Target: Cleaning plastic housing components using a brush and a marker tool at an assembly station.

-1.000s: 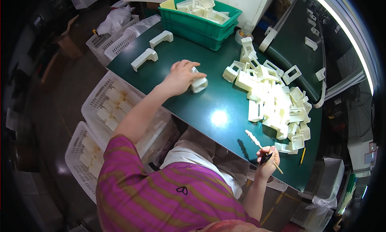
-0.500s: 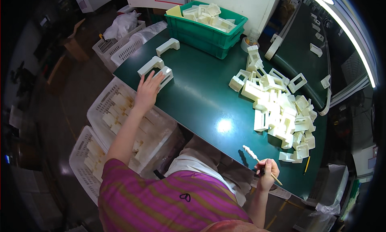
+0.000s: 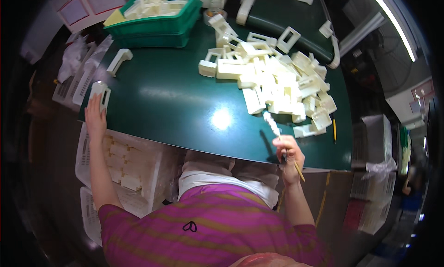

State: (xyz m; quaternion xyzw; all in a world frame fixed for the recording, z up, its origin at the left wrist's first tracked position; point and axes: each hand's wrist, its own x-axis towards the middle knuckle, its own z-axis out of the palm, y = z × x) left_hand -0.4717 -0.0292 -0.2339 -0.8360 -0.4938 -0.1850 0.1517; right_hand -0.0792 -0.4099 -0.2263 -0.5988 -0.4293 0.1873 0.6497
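My left hand (image 3: 95, 118) lies with its fingers stretched out on a white plastic bracket-like part (image 3: 106, 98) at the table's left edge. A similar part (image 3: 120, 60) rests a little farther back. In my right hand (image 3: 290, 157) is a thin wooden stick (image 3: 299, 171) with white fluffy material (image 3: 271, 122) wound round its far end. Something small and dark also shows among those fingers; its kind cannot be made out. The white tip is just in front of a large heap of cream-white plastic parts (image 3: 273, 77).
A green crate (image 3: 148, 33) of similar parts stands at the back left. Behind the heap runs a dark conveyor belt (image 3: 282, 10). A yellow pencil-like stick (image 3: 334, 130) lies at the right. White baskets (image 3: 83, 160) with parts stand below the left table edge.
The view has swung right, so the table appears farther left. My right hand has brought the stick closer to the heap. My left hand still has its fingers on a white part.
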